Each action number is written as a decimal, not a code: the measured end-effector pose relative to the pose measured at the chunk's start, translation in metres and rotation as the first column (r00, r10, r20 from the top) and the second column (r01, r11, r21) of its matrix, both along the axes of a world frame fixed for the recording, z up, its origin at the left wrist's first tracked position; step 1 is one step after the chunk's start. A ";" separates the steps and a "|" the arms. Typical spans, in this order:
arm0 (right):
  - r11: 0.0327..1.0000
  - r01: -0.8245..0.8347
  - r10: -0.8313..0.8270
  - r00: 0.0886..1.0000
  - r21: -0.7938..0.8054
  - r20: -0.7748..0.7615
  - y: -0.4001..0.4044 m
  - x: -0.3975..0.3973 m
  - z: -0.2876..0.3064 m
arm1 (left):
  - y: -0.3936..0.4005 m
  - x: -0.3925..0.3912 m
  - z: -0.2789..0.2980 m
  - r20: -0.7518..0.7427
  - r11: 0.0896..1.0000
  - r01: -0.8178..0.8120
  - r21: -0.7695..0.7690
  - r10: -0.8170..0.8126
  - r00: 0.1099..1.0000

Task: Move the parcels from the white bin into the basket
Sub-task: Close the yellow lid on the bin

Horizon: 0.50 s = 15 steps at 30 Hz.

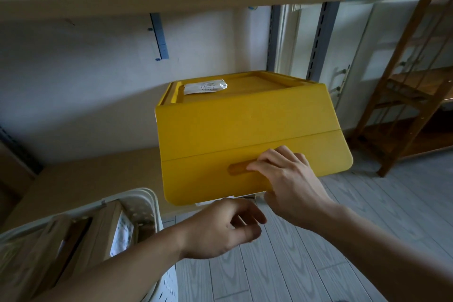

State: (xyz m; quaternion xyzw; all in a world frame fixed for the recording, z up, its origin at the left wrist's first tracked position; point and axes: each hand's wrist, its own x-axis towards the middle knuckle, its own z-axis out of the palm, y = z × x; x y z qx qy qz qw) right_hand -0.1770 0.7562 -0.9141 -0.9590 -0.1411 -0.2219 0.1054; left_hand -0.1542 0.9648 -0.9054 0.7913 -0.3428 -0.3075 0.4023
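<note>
Our right hand [289,179] grips the yellow lid's [245,135] handle slot; the left hand [225,228], loosely curled, holds nothing. We should swing it fully up. Parcels [98,233] already stand in the basket [147,197] lower left.

Not much to report on the person, honestly. Just two bare forearms coming in from the bottom edge, one from about 7 o'clock and one from about 5 o'clock. No sleeves in view on either arm, bare right down to the frame edge. The left hand [220,228] and right hand [286,184] are both bare too: no gloves, no rings, no watch or wristband on either wrist. Nails look short and plain as far as I can see.
</note>
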 end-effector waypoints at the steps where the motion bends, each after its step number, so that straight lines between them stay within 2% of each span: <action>1: 1.000 -0.007 0.007 1.000 -0.011 -0.003 -0.001 0.002 -0.002 | 0.000 0.001 0.001 0.015 1.000 0.000 0.001 0.000 1.000; 7: 0.997 -0.021 0.020 1.000 -0.074 -0.008 -0.005 0.014 -0.017 | 0.009 0.016 0.003 0.120 0.998 -0.064 -0.023 0.066 0.991; 15: 0.997 -0.020 0.027 0.994 -0.069 0.103 -0.007 0.032 -0.040 | 0.017 0.034 0.003 0.312 0.967 -0.210 -0.145 0.246 0.918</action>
